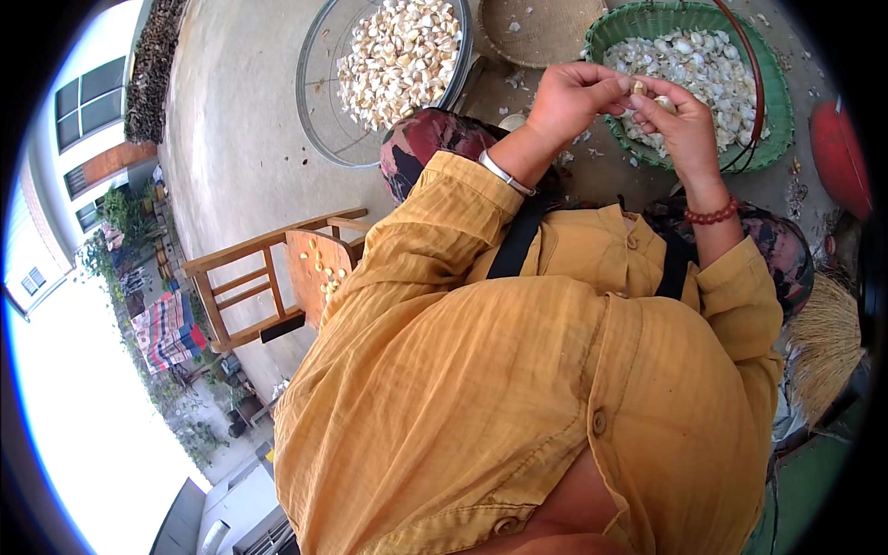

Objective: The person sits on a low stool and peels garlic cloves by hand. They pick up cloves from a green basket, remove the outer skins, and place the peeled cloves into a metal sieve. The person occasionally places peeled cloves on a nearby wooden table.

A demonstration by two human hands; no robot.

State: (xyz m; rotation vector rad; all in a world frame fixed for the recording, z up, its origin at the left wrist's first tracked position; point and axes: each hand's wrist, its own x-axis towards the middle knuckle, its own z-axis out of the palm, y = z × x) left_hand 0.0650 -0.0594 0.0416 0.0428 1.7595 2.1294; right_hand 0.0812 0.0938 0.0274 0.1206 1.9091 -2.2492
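A garlic clove (638, 88) is pinched between the fingertips of my left hand (572, 97) and my right hand (680, 121). Another pale clove (664, 105) rests in the curled fingers of my right hand. Both hands meet over the left part of a green woven basket (780, 118), which holds a heap of whitish garlic skins (714, 83). To the left, garlic cloves (402, 62) are piled in a wide round see-through tray (312, 118). My left wrist wears a silver bangle (505, 173), my right a red bead bracelet (712, 211).
A shallow wicker tray (541, 31) lies beyond my hands. Several peeled cloves (318, 258) sit on a wooden chair's seat (305, 243) at left. A red object (839, 159) and a straw broom (825, 340) are on the right. The basket's brown handle (749, 55) arches over it.
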